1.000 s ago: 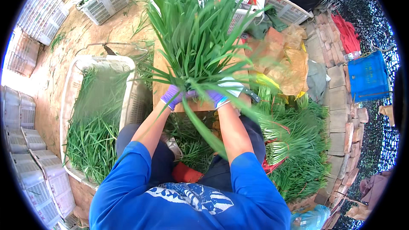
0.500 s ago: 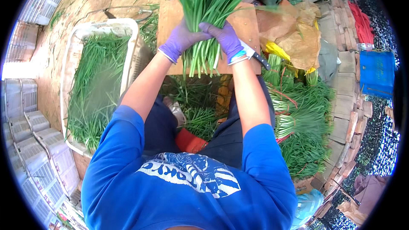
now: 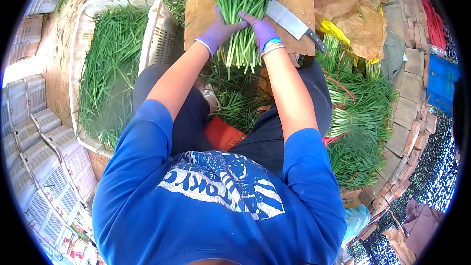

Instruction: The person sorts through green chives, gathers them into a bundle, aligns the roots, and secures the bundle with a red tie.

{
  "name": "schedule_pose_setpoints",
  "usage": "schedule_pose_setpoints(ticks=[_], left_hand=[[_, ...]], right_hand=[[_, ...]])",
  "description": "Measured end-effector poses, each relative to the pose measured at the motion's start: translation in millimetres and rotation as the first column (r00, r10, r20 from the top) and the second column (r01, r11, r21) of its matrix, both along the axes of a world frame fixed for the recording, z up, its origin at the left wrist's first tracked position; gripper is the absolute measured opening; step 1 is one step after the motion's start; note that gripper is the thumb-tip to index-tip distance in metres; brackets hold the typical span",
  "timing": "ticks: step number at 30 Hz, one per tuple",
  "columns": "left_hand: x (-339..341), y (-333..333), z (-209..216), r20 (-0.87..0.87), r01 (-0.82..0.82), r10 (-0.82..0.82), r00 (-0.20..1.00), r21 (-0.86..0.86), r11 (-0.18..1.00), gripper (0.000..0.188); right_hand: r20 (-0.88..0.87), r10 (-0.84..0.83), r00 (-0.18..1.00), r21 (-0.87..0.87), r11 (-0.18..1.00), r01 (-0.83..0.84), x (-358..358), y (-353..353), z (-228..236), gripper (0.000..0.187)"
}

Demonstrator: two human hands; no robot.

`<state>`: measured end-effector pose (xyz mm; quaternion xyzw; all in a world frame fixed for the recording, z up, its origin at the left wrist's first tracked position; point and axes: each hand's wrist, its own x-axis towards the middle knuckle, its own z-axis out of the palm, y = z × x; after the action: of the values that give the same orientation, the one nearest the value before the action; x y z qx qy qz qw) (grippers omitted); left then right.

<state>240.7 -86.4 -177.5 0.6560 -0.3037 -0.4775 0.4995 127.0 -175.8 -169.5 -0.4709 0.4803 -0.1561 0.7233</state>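
A thick bunch of garlic chives (image 3: 245,5) lies over the wooden board (image 3: 198,12), its pale stem ends hanging past the near edge and its leaves spread away from me. My left hand (image 3: 218,32), in a purple glove, is wrapped round the bunch from the left. From the right my right hand (image 3: 261,29), gloved alike, closes on it, the two thumbs nearly meeting on top. Just right of that hand a cleaver (image 3: 289,20) rests flat on the board, its black handle over the right edge.
A white plastic crate (image 3: 156,34) of loose green leaves stands at the left. Tied chive bundles (image 3: 355,122) are piled at the right, beside a low brick edge (image 3: 405,88). Brown plastic sheeting (image 3: 363,14) lies beyond them. Leaf scraps (image 3: 235,98) cover the ground between my legs.
The view has shifted, so the board and crate sit higher in it. More of the cleaver's blade shows now. Both hands keep their hold on the chives.
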Motion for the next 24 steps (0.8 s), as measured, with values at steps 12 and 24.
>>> schedule_pose_setpoints(ticks=[12,24], left_hand=[[-16.6,2.2,4.9,0.384,-0.186,0.096,0.918,0.206,0.961,0.123],[-62.8,-27.3,23.9,0.653,-0.347,-0.038,0.756,0.450,0.823,0.129]], right_hand=[[0.141,0.029,0.990,0.056,0.998,-0.038,-29.8,-7.4,11.3,0.085],[-0.167,0.212,0.963,-0.270,0.929,-0.252,-267.7,-34.3,203.1,0.054]])
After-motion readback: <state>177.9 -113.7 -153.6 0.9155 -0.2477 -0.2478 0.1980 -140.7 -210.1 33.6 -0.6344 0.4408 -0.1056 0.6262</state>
